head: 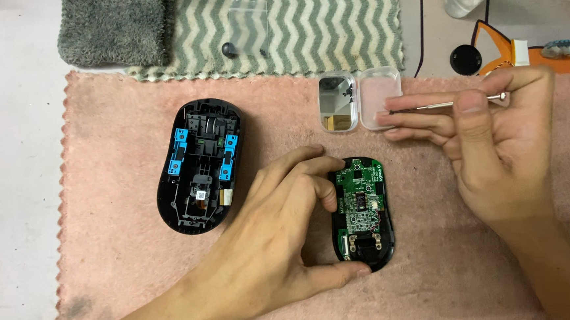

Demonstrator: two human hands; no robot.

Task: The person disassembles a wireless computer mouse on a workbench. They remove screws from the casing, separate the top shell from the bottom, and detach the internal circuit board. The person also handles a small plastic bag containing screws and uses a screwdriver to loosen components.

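- My left hand [282,226] holds the mouse bottom [362,214] with its green board, fingers around it.
- My right hand [495,147] pinches a thin screwdriver [446,104] near the little clear box [360,100].

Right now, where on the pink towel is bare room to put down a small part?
Bare pink towel lies left of and below the open mouse shell, and between it and the small clear case. It is crowded around the circuit-board half, where both hands work.

Black mouse base [362,214] with green circuit board exposed, flat on pink cloth [120,269] near its middle. Thin metal screwdriver [446,104] held level, toward cloth's far right edge.
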